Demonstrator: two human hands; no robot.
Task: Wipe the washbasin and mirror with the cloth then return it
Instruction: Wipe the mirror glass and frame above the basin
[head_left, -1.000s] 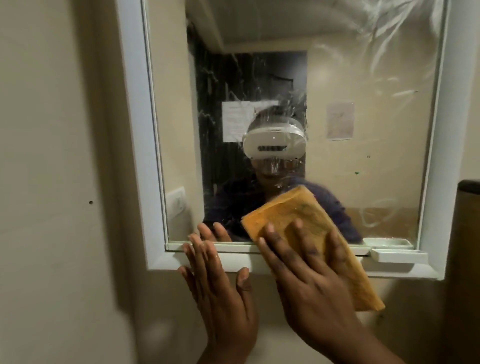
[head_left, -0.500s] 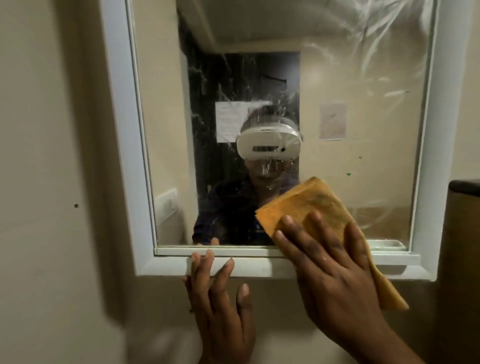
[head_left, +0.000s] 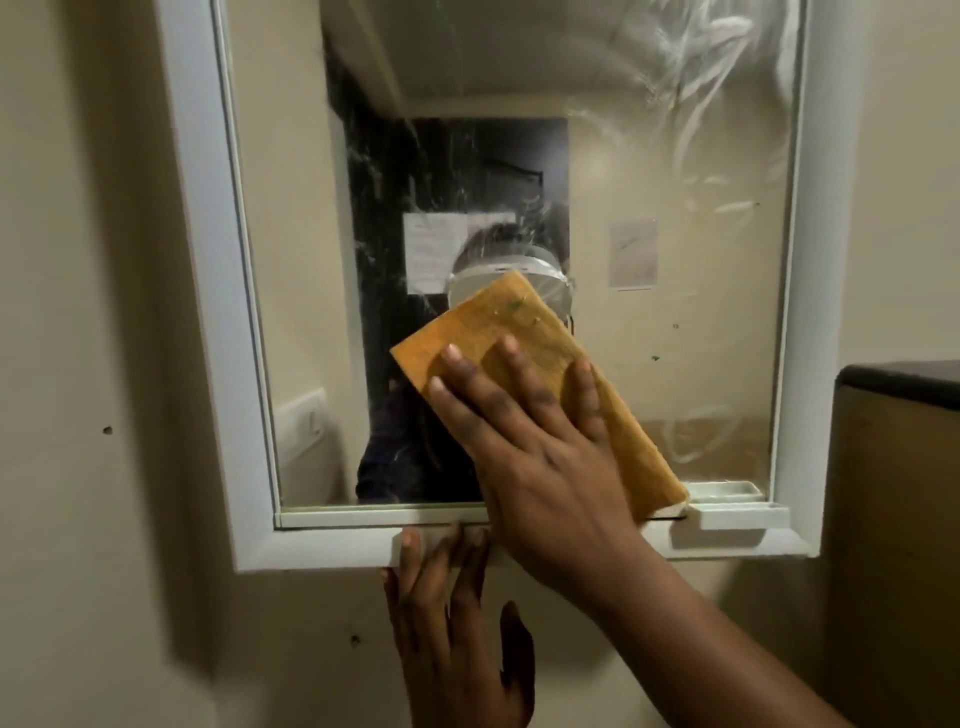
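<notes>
A folded orange cloth (head_left: 498, 322) lies flat against the glass of the white-framed mirror (head_left: 208, 291), near its lower middle. My right hand (head_left: 530, 441) presses the cloth onto the glass with straight, spread fingers. My left hand (head_left: 452, 623) rests flat on the wall below the mirror, its fingertips touching the frame's bottom edge. White smear marks streak the upper right of the glass. The washbasin is out of view.
A small white ledge (head_left: 737, 512) juts from the frame's lower right corner. A brown cabinet with a dark top (head_left: 898, 467) stands close on the right. Beige wall (head_left: 83, 364) fills the left side.
My right hand has slid the cloth up the glass from the bottom frame. My left hand has dropped a little, staying flat on the wall.
</notes>
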